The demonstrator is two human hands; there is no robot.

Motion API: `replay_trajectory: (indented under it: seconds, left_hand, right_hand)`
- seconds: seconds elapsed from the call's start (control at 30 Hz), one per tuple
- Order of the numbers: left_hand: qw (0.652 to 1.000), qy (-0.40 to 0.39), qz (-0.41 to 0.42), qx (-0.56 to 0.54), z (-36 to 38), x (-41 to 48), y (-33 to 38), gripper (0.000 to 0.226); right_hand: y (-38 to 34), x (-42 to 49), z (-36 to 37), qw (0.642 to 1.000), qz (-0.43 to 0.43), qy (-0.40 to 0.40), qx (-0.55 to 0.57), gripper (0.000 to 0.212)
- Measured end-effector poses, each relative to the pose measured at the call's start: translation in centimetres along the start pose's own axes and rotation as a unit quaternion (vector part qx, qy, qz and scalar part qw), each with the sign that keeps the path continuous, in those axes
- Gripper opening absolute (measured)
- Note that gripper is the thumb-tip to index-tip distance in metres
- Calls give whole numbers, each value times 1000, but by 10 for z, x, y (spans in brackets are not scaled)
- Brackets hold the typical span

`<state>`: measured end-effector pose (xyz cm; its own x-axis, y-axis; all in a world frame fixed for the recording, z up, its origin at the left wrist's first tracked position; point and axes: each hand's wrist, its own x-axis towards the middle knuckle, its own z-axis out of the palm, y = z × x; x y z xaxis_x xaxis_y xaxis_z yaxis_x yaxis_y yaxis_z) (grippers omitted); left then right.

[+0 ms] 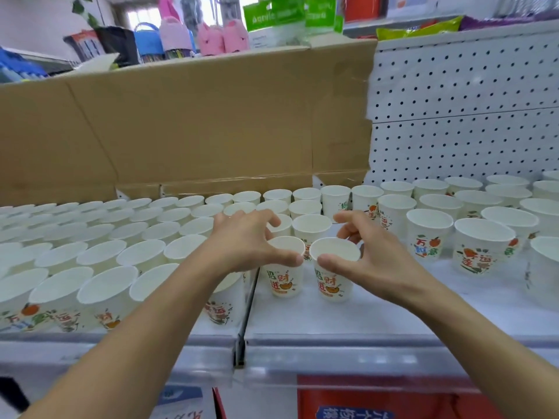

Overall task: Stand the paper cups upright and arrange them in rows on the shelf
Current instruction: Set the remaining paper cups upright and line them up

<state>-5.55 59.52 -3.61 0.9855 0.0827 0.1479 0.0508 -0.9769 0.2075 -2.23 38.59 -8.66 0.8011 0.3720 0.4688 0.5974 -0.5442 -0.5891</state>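
White metal shelf beneath, my left grip clamps one printed white paper cup, right grip its twin; I'd set both flat, snug against the row behind.

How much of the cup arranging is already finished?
Done: the left cups stand upright in tight rows. In hand: the left hand grips the left front cup, the right hand the right front cup. Left: bare shelf around them needs filling; right-side cups stand loosely.

The left hand hides part of one paper cup rim; the frame edge cuts off the rightmost cups and red carton
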Motion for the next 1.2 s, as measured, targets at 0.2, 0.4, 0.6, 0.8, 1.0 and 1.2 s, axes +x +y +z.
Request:
replay_trajectory:
  seconds: [0.2,0.4,0.6,0.8,1.0,1.2]
  left_hand:
    - [994,62,6,92,4,3,-8,75]
    - [989,79,10,128,4,3,-10,74]
    - [987,86,1,133,6,2,-11,75]
    - [980,178,62,66,5,-10,11,69]
    - [931,138,264,-210,45,-2,105,51]
    - [944,106,280,-137,83,46,170,47]
  right_hand:
    - [-5,12,16,1000,0,-2,22,69]
    - [-5,17,20,999,15,11,30,64]
    - [-5,16,24,999,10,19,30,61]
    - [6,-3,6,998,-13,63,-24,57]
    - [43,-42,-49,972,-17,210,-103,36]
    - [92,-80,-111,924,23,279,-259,34]
